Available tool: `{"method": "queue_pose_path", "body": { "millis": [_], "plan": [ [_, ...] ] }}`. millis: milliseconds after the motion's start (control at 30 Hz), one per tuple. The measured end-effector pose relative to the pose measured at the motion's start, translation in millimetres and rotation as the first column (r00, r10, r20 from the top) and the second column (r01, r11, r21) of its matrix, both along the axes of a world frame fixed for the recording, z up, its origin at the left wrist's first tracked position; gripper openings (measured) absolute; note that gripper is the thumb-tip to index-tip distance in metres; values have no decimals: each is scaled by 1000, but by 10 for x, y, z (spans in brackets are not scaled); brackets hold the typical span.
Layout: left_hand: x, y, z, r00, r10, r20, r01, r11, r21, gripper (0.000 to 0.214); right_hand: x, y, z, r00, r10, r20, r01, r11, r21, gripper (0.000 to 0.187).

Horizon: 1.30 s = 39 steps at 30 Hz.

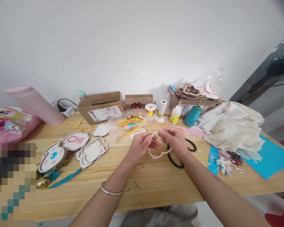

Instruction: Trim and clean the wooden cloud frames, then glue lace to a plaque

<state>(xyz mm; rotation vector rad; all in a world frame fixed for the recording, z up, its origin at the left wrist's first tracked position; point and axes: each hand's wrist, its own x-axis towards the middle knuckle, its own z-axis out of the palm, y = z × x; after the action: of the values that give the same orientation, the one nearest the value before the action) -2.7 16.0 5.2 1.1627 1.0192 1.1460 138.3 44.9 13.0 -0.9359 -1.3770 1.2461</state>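
Between my two hands, a thin pale wooden cloud-shaped frame is held up over the table. My left hand pinches its left edge between thumb and fingers. On the opposite side, my right hand grips the upper right part, fingers closed. Beneath my right hand lie scissors with black handles; the rest of them is hidden. Just behind my hands, a white cloud-shaped piece rests on the table. More pale cut-out frames are stacked to the left.
A glue bottle, teal thread spool, yellow thread spool and cardboard box stand along the wall. Cream fabric and fabric scraps lie right. Finished-looking hangings lie left. A fan stands far right.
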Motion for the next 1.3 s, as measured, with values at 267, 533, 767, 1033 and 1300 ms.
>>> {"method": "queue_pose_path", "body": {
  "millis": [267, 533, 767, 1033, 1300],
  "plan": [
    [-7, -20, 50, 998, -33, 55, 37, 995, -90, 13, 14, 16, 1, 999, -5, -32, 5, 1000, -8, 23],
    [-19, -7, 3, 998, -44, 50, 49, 994, -97, 22, 19, 13, 22, 999, 23, -46, -24, 1000, -12, 22],
    [4, -16, 5, 999, 21, 36, -18, 997, -75, 14, -11, -5, -4, 999, 6, -37, -6, 1000, 0, 22],
    [-61, -24, 37, 971, -168, 169, 199, 962, -188, 22, 63, 68, -18, 986, 58, -159, -79, 988, -129, 25],
    [-73, -17, 8, 985, -92, 146, 121, 972, -203, 24, 71, 103, 45, 941, 138, -309, -245, 908, -339, 38]
  ]
}}
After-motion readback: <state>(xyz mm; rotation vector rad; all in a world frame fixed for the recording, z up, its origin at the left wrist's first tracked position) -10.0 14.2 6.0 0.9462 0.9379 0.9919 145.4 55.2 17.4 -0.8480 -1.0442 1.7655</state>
